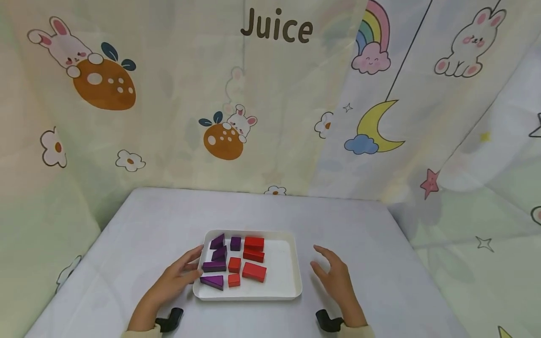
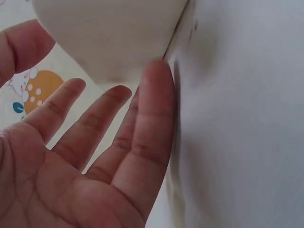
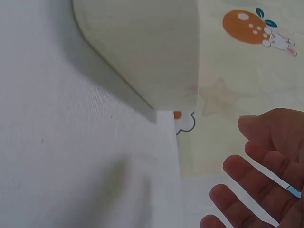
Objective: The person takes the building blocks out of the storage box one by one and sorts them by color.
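Note:
A shallow white tray (image 1: 281, 265) lies on the table, carrying purple and red blocks in its left and middle part. Among them are purple triangular blocks (image 1: 212, 281), a purple cube (image 1: 235, 243), small red blocks (image 1: 234, 265) and larger red blocks (image 1: 254, 272). At the tray's left side is my left hand (image 1: 175, 277), its thumb at the rim. The left wrist view shows that hand's extended fingers (image 2: 154, 109) beside the tray's outer wall (image 2: 114, 38). To the right of the tray, my right hand (image 1: 336, 277) hovers apart from it, fingers spread and holding nothing.
White cloth covers the table (image 1: 338, 216). Behind it hangs a patterned curtain (image 1: 169, 94) with rabbits, flowers and a moon. A black wrist strap piece (image 1: 170, 320) shows by the left wrist, another black piece (image 1: 328, 321) by the right.

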`<action>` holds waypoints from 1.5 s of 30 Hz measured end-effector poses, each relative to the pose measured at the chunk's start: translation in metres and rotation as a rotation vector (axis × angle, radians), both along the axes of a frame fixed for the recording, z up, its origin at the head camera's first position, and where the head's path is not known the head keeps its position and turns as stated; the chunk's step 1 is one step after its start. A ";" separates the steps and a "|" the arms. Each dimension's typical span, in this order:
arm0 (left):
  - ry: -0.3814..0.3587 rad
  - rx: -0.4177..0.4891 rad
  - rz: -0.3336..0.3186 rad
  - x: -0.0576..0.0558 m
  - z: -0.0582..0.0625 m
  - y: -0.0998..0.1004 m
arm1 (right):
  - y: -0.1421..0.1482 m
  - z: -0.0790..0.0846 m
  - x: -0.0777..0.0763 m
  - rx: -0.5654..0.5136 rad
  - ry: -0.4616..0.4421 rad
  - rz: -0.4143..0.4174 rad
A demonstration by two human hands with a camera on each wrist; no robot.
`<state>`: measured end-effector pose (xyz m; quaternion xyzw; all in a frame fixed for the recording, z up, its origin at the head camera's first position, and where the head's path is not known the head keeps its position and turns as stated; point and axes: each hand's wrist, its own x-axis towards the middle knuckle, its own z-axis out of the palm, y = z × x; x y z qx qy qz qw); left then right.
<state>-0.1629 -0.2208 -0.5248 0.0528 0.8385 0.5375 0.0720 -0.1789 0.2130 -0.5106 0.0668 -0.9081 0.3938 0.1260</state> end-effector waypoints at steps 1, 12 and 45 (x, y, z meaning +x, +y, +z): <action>0.006 0.018 -0.010 0.000 -0.001 0.000 | -0.003 0.000 0.000 -0.020 0.006 0.014; 0.004 0.130 -0.054 -0.003 -0.008 -0.004 | -0.039 -0.001 -0.005 -0.169 -0.028 0.104; -0.038 0.191 -0.044 -0.006 -0.011 -0.006 | -0.110 -0.005 -0.010 -0.065 -0.263 0.311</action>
